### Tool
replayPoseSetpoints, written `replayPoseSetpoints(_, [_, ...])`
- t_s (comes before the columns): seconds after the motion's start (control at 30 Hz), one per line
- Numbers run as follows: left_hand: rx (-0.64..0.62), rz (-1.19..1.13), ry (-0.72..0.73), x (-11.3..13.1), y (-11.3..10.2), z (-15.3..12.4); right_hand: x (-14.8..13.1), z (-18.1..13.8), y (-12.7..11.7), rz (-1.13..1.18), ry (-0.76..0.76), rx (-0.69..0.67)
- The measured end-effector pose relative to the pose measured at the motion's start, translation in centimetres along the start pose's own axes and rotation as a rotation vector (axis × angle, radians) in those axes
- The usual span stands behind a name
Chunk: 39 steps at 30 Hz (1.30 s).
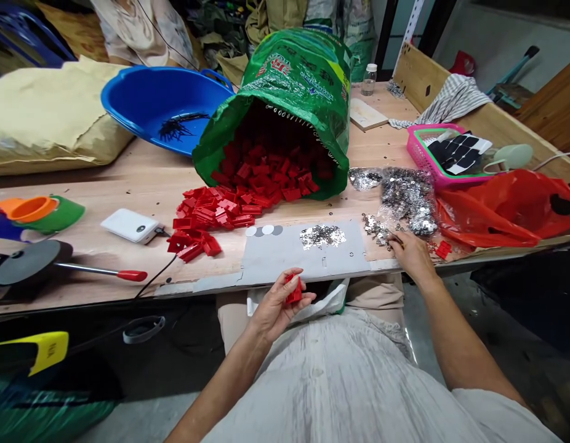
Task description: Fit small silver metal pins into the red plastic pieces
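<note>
My left hand (pixel 279 303) is closed around a small red plastic piece (pixel 294 289), held just below the table's front edge above my lap. My right hand (pixel 410 253) rests on the table to the right, its fingertips pinched into a scatter of small shiny metal parts (pixel 376 226). A second small heap of metal parts (pixel 322 235) lies on a grey sheet (pixel 285 255) in front of me. Many red plastic pieces (pixel 211 215) spill from a tipped green sack (pixel 294 80) at the table's middle.
A blue basin (pixel 141 101) sits at the back left, a white power bank (pixel 130 226) and a tool with a red-tipped handle (pixel 58 264) to the left. A pink basket (pixel 433 163), a red plastic bag (pixel 506 209) and a clear bag of metal parts (pixel 407 191) lie to the right.
</note>
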<state>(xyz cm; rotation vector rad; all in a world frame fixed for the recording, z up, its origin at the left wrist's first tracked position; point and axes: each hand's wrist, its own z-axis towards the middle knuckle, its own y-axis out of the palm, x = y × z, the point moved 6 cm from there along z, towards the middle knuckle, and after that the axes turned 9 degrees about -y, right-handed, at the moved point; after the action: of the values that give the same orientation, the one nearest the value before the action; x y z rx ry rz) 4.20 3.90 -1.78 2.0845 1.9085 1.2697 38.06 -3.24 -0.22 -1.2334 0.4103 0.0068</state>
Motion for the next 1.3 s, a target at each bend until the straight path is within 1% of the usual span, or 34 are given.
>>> replayPoseSetpoints(0.1, [-0.02, -0.012, 0.013, 0.0, -0.1, -0.2, 0.0, 0.0, -0.3, 0.02, 0.009, 0.029])
replayPoseSetpoints(0.17, [-0.059, -0.044, 0.018, 0.0, 0.2, -0.3, 0.2, -0.1, -0.5, 0.025, 0.013, 0.041])
replayPoseSetpoints(0.27, [-0.127, -0.094, 0.014, 0.0, 0.7, -0.3, 0.2, -0.2, -0.4, 0.01, 0.003, 0.028])
replayPoseSetpoints(0.33, [-0.145, -0.101, 0.005, -0.1, 1.0, -0.4, 0.0, -0.3, -0.1, 0.0, -0.004, 0.009])
replayPoseSetpoints(0.47, [-0.129, -0.084, -0.015, -0.4, 1.2, -0.4, -0.5, -0.2, 0.6, 0.07, -0.035, -0.049])
replayPoseSetpoints(0.53, [-0.105, -0.073, -0.02, -0.4, 1.1, -0.5, -0.5, -0.2, 0.5, 0.106, -0.027, -0.053])
replayPoseSetpoints(0.7, [-0.064, -0.046, -0.005, -0.7, 0.6, -0.4, 0.2, -0.1, -0.3, 0.051, 0.019, -0.033])
replayPoseSetpoints(0.83, [-0.048, 0.043, 0.089, -0.6, 0.7, -0.3, -0.1, -0.1, 0.0, 0.067, -0.01, -0.065])
replayPoseSetpoints(1.0, [0.051, 0.166, 0.22, -0.1, 1.0, -0.6, -0.6, 0.0, 0.2, 0.081, -0.024, -0.074])
replayPoseSetpoints(1.1, [0.074, 0.196, 0.287, 0.3, 1.2, -0.7, -0.3, -0.1, -0.3, 0.039, -0.002, -0.05])
replayPoseSetpoints(1.23, [0.1, 0.217, 0.386, 0.6, 0.9, -0.6, 0.1, -0.6, -1.5, -0.028, 0.032, -0.051])
replayPoseSetpoints(1.3, [0.117, 0.262, 0.451, 0.6, 0.8, -0.6, 0.0, -0.8, -2.1, -0.017, 0.056, -0.034])
